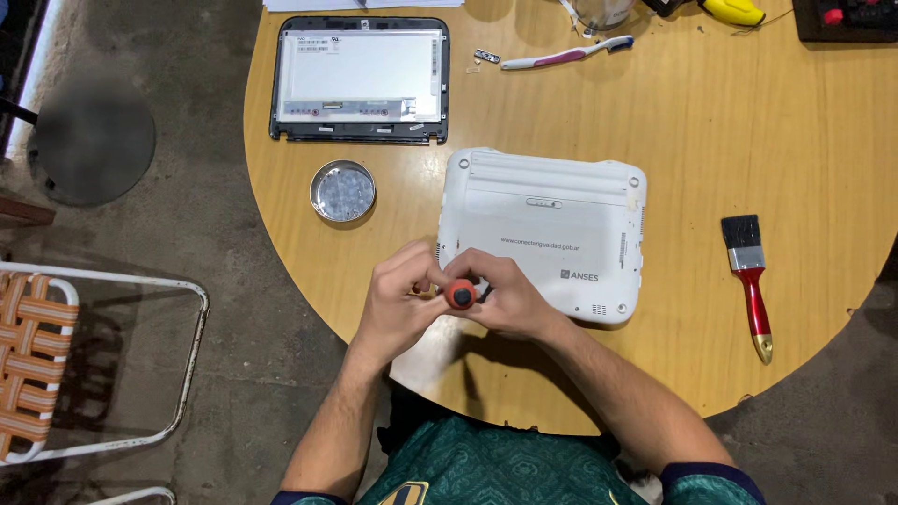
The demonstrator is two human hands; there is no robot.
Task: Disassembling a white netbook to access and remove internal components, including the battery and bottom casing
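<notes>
A screwdriver (461, 295) with an orange-red handle end is held upright over the near left corner of a white laptop base (543, 234), which lies bottom up on the round wooden bench (702, 140). The handle is gripped between both hands: the fingers of the left hand (402, 299) are curled narrowly against its left side, and those of the right hand (505, 299) are wrapped around it from the right. The tip is hidden beneath the fingers, so whether it touches the base cannot be told.

Just beyond the fingers stretches the white base itself. To the left of the fingers and farther off, a small round metal tin (343, 191) sits on the bench. Beyond that, a detached screen panel in a black frame (360, 79) lies flat. Farther ahead, a pink and white toothbrush (567, 54) is seen, with a small metal part (485, 56) beside it. Well to the right of the fingers, a paintbrush (751, 281) with a red handle rests on the bench. A folding chair (56, 360) stands on the floor at the far left.
</notes>
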